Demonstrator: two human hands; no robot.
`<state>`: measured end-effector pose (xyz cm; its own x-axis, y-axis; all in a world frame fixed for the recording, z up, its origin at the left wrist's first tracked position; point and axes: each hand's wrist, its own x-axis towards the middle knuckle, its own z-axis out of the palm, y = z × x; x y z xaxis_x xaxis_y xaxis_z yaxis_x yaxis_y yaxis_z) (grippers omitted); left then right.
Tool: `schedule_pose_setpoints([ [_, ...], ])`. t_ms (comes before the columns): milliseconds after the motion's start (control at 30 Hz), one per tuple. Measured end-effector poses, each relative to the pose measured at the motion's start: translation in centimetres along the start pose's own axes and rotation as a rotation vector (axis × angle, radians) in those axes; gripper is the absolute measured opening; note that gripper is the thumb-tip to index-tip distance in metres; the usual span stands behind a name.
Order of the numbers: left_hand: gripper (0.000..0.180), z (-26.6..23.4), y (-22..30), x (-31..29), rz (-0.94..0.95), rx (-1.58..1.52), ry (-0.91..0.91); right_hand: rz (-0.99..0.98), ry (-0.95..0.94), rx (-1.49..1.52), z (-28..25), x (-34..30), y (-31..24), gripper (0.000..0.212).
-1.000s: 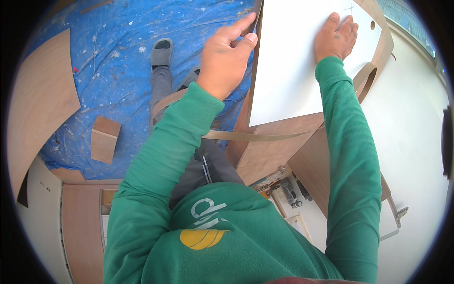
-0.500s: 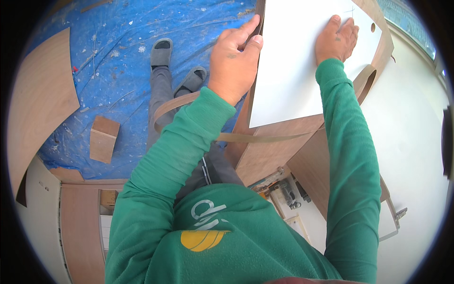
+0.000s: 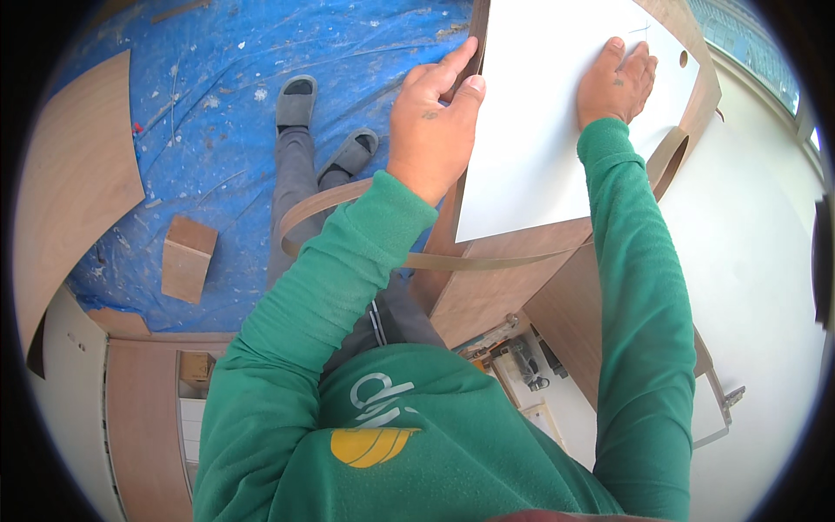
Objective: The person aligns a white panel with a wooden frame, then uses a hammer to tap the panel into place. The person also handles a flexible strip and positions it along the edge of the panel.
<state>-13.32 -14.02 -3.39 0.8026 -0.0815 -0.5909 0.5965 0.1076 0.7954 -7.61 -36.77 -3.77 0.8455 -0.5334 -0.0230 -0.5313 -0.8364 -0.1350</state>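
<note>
A white-faced panel (image 3: 531,139) lies on a brown wooden board at the upper right. My right hand (image 3: 616,83) rests flat on its white face, fingers spread, near a small pencil cross mark. Against the panel's left edge my left hand (image 3: 435,117) is pressed, index finger stretched along the edge and thumb apart; its other fingers are partly hidden. A thin brown wood-grain strip (image 3: 322,202) loops out below my left wrist, passes under the forearm and runs right beneath the panel. A curled brown band (image 3: 670,161) stands out by the panel's right side.
A blue plastic sheet (image 3: 226,52) covers the floor, with a small wooden block (image 3: 189,257) on it. A large curved plywood sheet (image 3: 83,174) is at the left. Open wooden compartments with tools (image 3: 522,361) lie beneath the panel. A pale wall (image 3: 748,261) borders the right.
Both hands stay in nearly the same places. The view has shifted slightly, and the left hand appears a little lower. Nothing has been picked up or let go.
</note>
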Motion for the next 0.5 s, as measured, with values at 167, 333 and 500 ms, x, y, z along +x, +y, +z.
schedule_pose_setpoints([
  [167, 0.047, 0.81, -0.43, -0.16, 0.039, -0.026, 0.053, 0.0, -0.006, 0.018, -0.15, -0.06, -0.25, 0.073],
  [333, 0.047, 0.99, -0.35, -0.24, 0.037, 0.015, 0.06, -0.003, -0.003, 0.022, -0.12, -0.01, -0.13, 0.073],
  [500, 0.047, 0.8, -0.49, -0.18, 0.021, -0.015, 0.049, -0.015, -0.003, 0.027, -0.06, 0.05, 0.01, 0.073],
])
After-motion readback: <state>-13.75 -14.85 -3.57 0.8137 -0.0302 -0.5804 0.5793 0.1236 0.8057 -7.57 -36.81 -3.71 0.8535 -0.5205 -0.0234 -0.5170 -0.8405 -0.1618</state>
